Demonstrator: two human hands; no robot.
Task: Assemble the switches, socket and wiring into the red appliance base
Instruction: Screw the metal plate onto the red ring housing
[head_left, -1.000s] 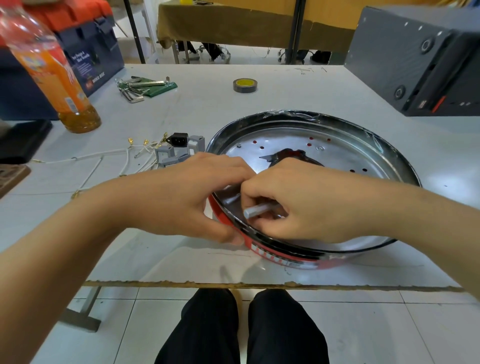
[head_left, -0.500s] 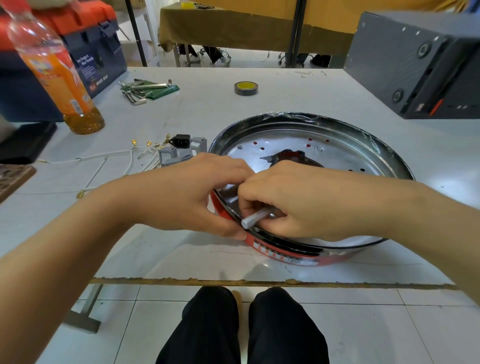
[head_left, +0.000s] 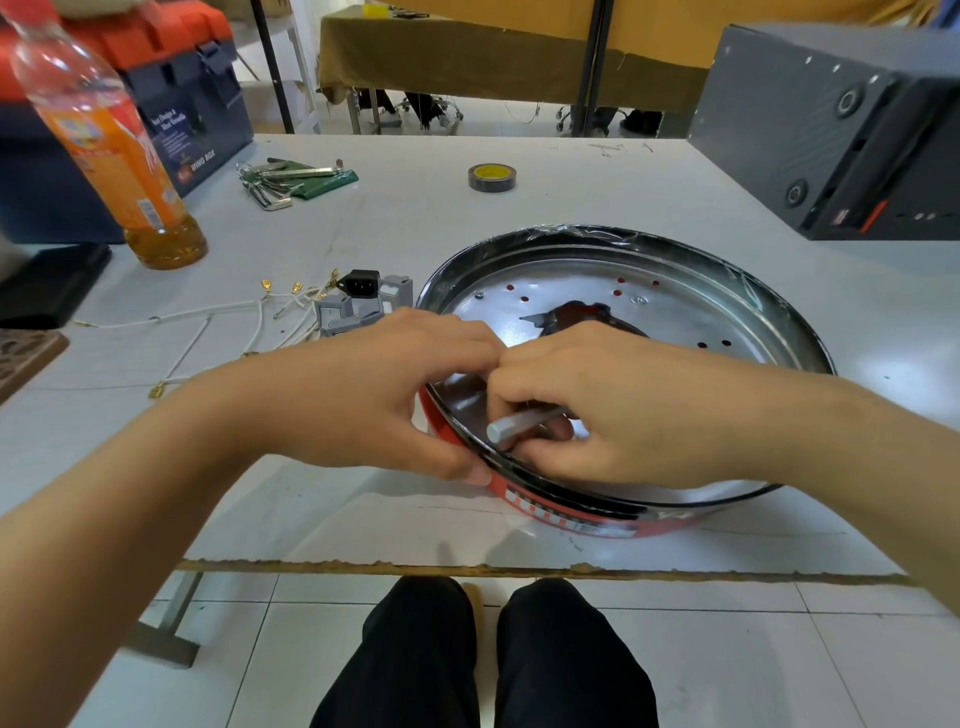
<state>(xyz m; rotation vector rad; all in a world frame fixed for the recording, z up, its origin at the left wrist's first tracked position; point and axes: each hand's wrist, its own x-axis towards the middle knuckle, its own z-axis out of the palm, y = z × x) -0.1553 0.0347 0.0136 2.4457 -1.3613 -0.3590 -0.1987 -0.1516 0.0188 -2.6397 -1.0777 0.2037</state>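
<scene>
Red appliance base (head_left: 571, 514) sits on the worktop (head_left: 519, 171) just in front of the person, open side up, shiny perforated plate (head_left: 597, 312) inside. Both hands are bunched at the base's 8 o'clock rim. Right hand (head_left: 613, 410) has its fingers clenched round a short silver metal tool (head_left: 524, 423), butt end pointing out over the rim, working end buried under the fingers, so I can't tell what it engages. Left hand (head_left: 395, 384) clamps the wall: thumb pressed on the red outside, fingers curled over the rim to the inside. Whether they pinch a small part there is hidden. Read: fastening or prying something at the wall opening, i.e. prep for mounting, not the mounting itself. Nothing looks fitted yet: black socket (head_left: 362, 284) and grey switches (head_left: 337, 314) lie loose in a cluster at the base's 10 o'clock, just off the rim, white wires (head_left: 228, 309) with brass crimp terminals trailing out toward 9 o'clock. So early in the task. Next move calls for finishing this fixing with the left hand steadying the base, then freeing a hand to fetch the socket/switch cluster and line it up with the wall cutout without snagging the leads. Hex keys (head_left: 291, 179) and tape roll (head_left: 492, 177) sit at 11–12 o'clock, well apart.
</scene>
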